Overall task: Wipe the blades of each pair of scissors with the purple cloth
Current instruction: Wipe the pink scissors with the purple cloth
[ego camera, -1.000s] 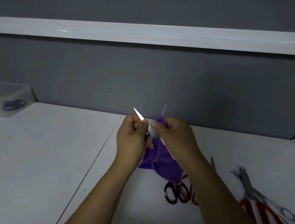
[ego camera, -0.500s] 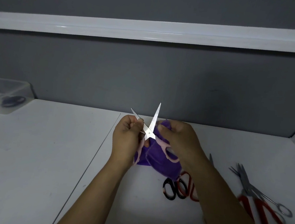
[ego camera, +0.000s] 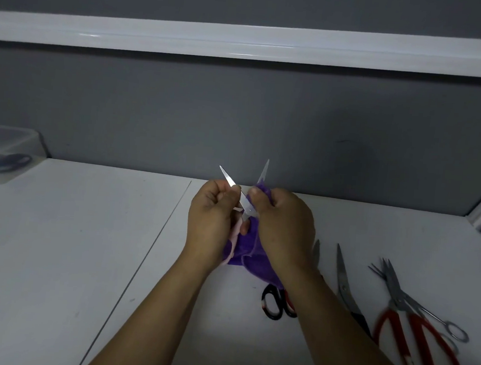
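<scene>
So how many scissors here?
5: pink pair between left hand and right hand; black pair by the right forearm; long pair, red pair, steel pair further right. The forearm or bin may hide more.

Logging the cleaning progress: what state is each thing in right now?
Pink-handled scissors: blades spread open, held above the table.
Purple cloth: bunched, pinched against one blade.
Left hand: grips the pink-handled scissors.
Right hand: grips the purple cloth.
Red-handled scissors: on the table.
Black-handled scissors: on the table.

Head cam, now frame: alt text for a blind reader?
Two hands hold open pink-handled scissors above a white table: the left hand grips the scissors, the right hand pinches a purple cloth around one blade. At right lie red-handled scissors and others.
</scene>
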